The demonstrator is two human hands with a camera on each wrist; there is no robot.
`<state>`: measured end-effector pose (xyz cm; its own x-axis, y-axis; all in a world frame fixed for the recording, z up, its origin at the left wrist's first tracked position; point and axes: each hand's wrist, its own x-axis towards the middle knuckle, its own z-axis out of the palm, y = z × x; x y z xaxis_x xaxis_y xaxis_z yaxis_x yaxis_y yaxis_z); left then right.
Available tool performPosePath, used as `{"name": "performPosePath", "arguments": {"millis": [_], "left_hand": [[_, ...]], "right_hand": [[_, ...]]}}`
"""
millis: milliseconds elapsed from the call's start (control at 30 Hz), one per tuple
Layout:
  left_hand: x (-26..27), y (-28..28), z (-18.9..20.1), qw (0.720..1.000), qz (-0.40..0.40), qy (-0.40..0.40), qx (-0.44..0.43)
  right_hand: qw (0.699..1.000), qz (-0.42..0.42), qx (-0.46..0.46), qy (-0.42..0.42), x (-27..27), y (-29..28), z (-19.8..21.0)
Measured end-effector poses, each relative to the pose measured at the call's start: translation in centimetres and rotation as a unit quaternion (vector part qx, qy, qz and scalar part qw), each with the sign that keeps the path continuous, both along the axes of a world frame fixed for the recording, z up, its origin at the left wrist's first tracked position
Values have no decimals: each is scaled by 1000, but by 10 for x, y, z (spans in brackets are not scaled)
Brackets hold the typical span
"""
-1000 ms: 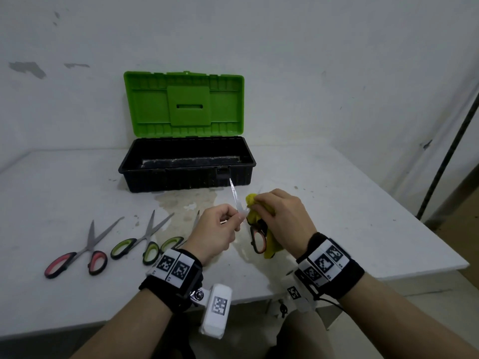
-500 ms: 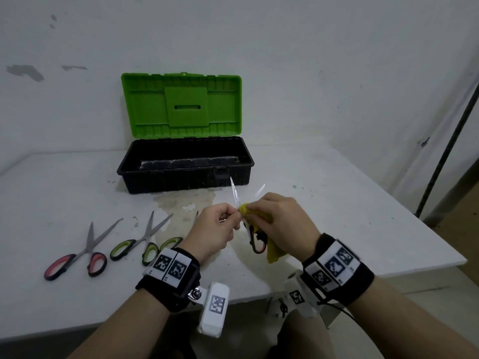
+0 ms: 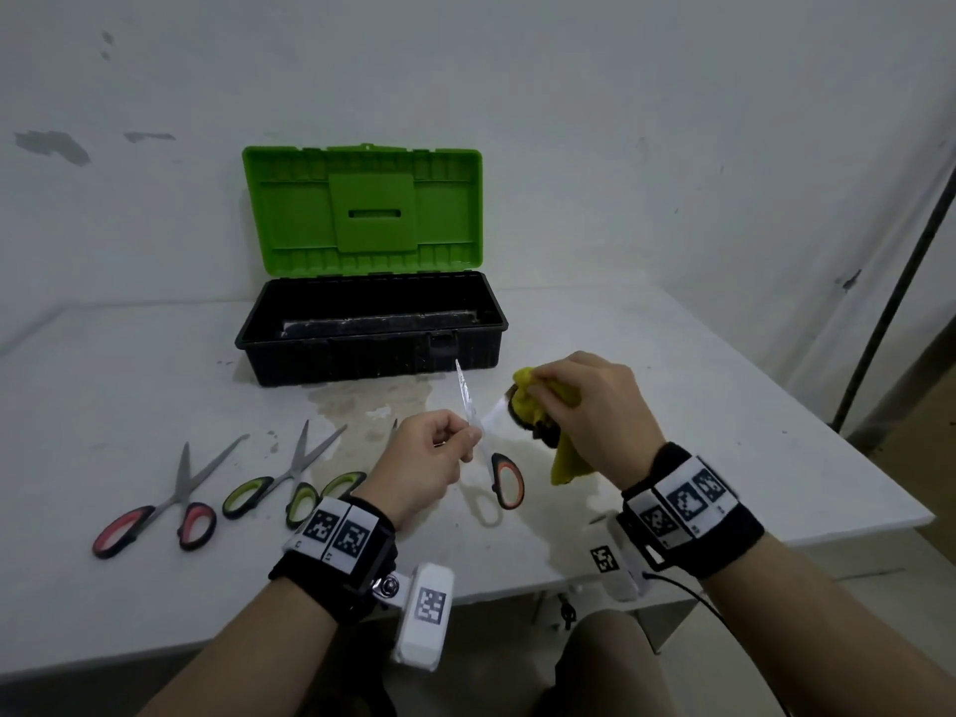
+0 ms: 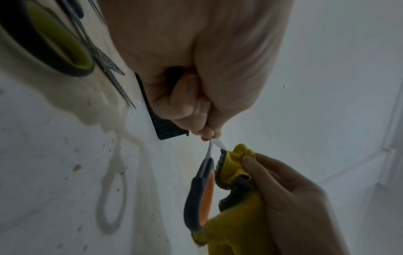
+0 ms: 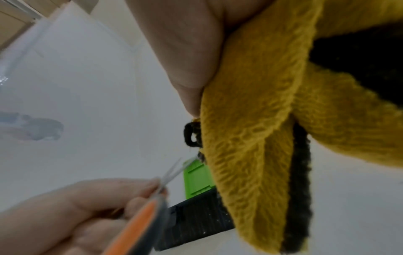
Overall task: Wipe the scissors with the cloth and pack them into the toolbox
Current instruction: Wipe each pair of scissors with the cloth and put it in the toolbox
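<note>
Orange-handled scissors [image 3: 507, 481] hang above the white table [image 3: 724, 432], blades spread apart. My left hand [image 3: 471, 437] pinches them near the pivot; one blade points up toward the toolbox. The other blade runs right into a yellow cloth [image 3: 566, 465] with a dark edge, which my right hand [image 3: 538, 388] grips bunched around it. In the left wrist view, the left hand [image 4: 209, 134] holds the scissors [image 4: 202, 195] beside the cloth [image 4: 235, 165]. The black toolbox [image 3: 372, 354] stands behind with its green lid [image 3: 362, 209] up.
Red-handled scissors [image 3: 155, 504] and green-handled scissors [image 3: 279, 483] lie on the table at the left. Another green handle [image 3: 344, 481] peeks out behind my left wrist. A wet stain [image 3: 372, 401] spreads in front of the toolbox. A dark pole [image 3: 895, 282] leans at the right.
My right hand has slid the cloth up and to the right, away from the handle and out along a blade. The orange handle now hangs uncovered.
</note>
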<state>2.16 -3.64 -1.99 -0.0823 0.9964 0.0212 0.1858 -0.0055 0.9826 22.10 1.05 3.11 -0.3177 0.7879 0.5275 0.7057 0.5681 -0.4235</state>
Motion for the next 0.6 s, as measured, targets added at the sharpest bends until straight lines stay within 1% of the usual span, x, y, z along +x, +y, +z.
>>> {"name": "performPosePath", "arguments": {"millis": [100, 200, 367, 500, 600], "left_hand": [[0, 3, 1, 1000, 1, 3, 6], [2, 5, 0, 1000, -3, 12, 8], [1, 1, -3, 1000, -8, 8, 2], [-3, -1, -6, 1000, -9, 20, 0], [-3, -2, -7, 1000, -10, 4, -14]], "right_hand": [[997, 63, -5, -45, -13, -20, -9], [994, 84, 3, -75, -22, -25, -18], [996, 59, -11, -70, -22, -15, -23], [999, -13, -30, -36, -11, 4, -17], [998, -54, -38, -21, 2, 18, -10]]}}
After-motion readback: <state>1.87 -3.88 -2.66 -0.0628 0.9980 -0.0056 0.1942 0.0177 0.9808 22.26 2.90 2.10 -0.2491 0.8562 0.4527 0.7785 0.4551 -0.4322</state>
